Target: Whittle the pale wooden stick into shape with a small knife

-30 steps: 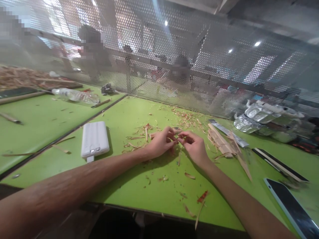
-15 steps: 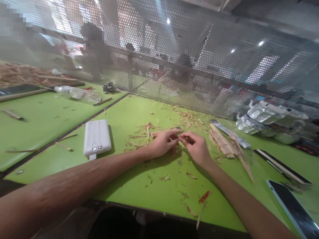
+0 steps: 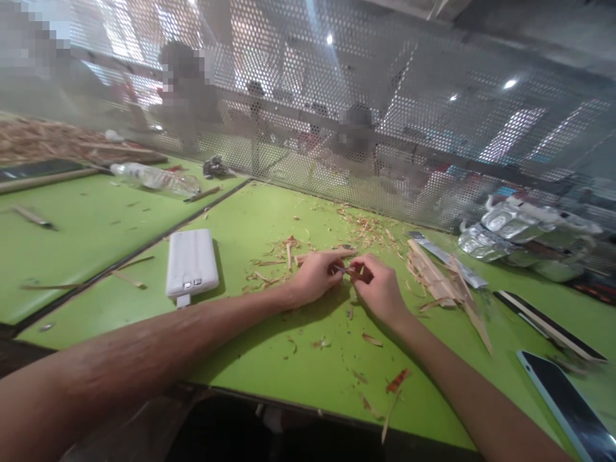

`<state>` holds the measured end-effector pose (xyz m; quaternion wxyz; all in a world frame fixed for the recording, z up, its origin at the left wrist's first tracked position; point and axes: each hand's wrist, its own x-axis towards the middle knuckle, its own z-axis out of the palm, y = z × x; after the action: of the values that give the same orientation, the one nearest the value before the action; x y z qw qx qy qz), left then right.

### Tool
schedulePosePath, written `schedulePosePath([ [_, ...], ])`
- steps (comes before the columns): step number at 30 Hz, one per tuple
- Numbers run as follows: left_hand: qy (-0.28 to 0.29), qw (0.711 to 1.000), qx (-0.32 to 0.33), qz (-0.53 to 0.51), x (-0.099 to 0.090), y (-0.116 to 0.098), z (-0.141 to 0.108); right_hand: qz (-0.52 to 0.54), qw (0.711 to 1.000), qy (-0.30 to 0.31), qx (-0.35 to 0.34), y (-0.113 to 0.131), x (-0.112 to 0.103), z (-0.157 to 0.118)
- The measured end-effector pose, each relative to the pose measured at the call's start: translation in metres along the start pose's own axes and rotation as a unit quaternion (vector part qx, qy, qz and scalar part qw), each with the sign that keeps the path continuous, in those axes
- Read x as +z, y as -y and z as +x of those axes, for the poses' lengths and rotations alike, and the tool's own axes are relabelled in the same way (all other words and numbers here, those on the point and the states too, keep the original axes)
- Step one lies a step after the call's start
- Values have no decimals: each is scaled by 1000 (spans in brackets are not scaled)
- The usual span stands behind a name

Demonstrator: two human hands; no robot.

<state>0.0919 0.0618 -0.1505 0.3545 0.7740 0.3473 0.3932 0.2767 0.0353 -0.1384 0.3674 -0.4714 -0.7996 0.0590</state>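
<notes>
Over the green table (image 3: 269,212), my left hand (image 3: 314,280) and my right hand (image 3: 378,282) meet almost fingertip to fingertip. Both are closed in a pinch. Between them shows a small thin piece (image 3: 346,270), too small to name; it looks greyish by the left fingers and brownish by the right ones. Just behind my left hand lies a pale wooden stick (image 3: 302,258) with a dark end. Curled wood shavings (image 3: 262,278) are scattered around both hands, and a reddish chip (image 3: 397,380) lies nearer the table's front edge.
A white power bank (image 3: 192,263) with a plug lies left. Wood strips (image 3: 436,276), a ruler-like strip (image 3: 447,258) and a phone (image 3: 563,404) lie right. Foil-wrapped bundles (image 3: 510,224) stand against the perforated screen (image 3: 298,128). A plastic bottle (image 3: 156,179) lies at back left.
The fingertips have shifted slightly, and more of the small thin piece now shows between them. The whole view has moved a little; the things on the table stay put.
</notes>
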Motion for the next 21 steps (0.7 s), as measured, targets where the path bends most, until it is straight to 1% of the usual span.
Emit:
schedulePosePath([
  [5, 5, 1000, 2, 23, -1, -1, 0, 10, 1000, -6, 8, -4, 0, 1],
  [11, 21, 1000, -12, -18, 1, 0, -1, 43, 998, -3, 54, -8, 0, 2],
  [13, 13, 1000, -16, -10, 1, 1, -1, 55, 996, -1, 65, -8, 0, 2],
  [17, -26, 999, -21, 24, 1, 1, 0, 58, 995, 2, 77, -8, 1, 1],
  [21, -37, 999, -10, 38, 1, -3, -1, 56, 994, -5, 97, -6, 2, -1],
])
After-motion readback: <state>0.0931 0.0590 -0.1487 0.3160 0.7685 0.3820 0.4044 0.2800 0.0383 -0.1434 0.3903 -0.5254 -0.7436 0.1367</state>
